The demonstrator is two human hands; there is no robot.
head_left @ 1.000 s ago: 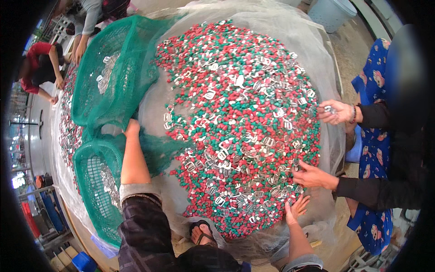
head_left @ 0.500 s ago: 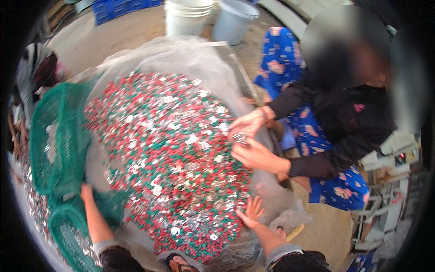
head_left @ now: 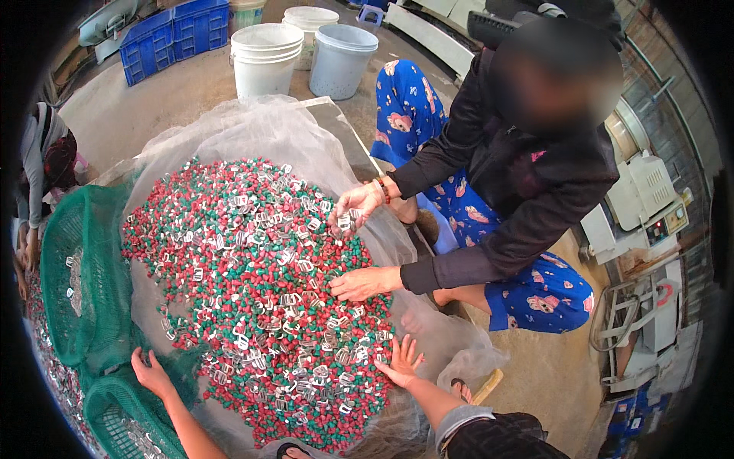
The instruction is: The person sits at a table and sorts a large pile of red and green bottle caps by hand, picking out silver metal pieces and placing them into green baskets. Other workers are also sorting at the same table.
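Note:
A wide pile of small red, green and white pellets [head_left: 252,306], mixed with flat metal buckles [head_left: 241,340], lies on pale mesh netting [head_left: 252,126]. My left hand [head_left: 154,376] is open, fingers apart, over green netting beside the green baskets; nothing shows in it. At the pile's near right edge, my right hand [head_left: 401,366] lies open with spread fingers, touching the pellets. Across from me, a co-worker's hand [head_left: 358,206] holds some metal buckles above the pile. That person's other hand [head_left: 363,284] rests on the pellets.
Two green mesh baskets [head_left: 90,306] with metal pieces inside stand at the left. White buckets [head_left: 265,65], a grey bucket [head_left: 342,65] and blue crates [head_left: 172,42] are at the back. Machinery [head_left: 642,195] stands at the right. Another person [head_left: 46,153] is at the far left.
My left hand has moved from the basket's edge toward me, fingers now apart. My right hand stays at the pile's edge. The co-worker's hands have separated; one has lowered onto the pile.

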